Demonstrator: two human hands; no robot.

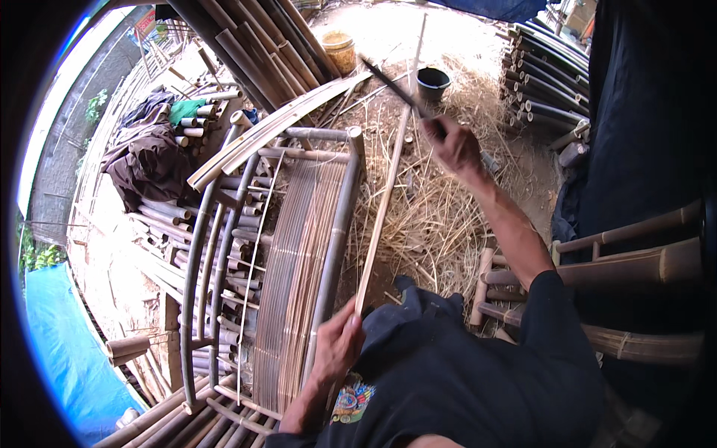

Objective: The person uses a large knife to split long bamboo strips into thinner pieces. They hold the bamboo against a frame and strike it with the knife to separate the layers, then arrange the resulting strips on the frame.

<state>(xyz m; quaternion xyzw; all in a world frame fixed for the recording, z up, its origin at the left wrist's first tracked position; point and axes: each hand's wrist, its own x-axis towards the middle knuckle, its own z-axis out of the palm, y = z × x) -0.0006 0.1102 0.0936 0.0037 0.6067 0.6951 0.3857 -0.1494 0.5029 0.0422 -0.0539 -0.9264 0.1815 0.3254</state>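
Note:
A long, pale bamboo strip (385, 201) slants away from me, its near end in my left hand (340, 342), whose fingers are closed round it. My right hand (452, 149) grips the handle of a long dark-bladed knife (388, 81). The blade points up and to the left, crossing over the strip in the picture; I cannot tell if they touch. Left of the strip stands a bamboo bench (299, 254) with a slatted surface and dark pole rails. Several split bamboo pieces (276, 127) rest across its far end.
Shavings (433, 216) litter the ground ahead. A black bucket (433, 84) and a yellowish bucket (339, 54) stand farther off. Bamboo poles are stacked at the far right (549, 82) and far left (250, 45). Bamboo furniture (627, 265) flanks my right; a blue tarp (67, 358) lies left.

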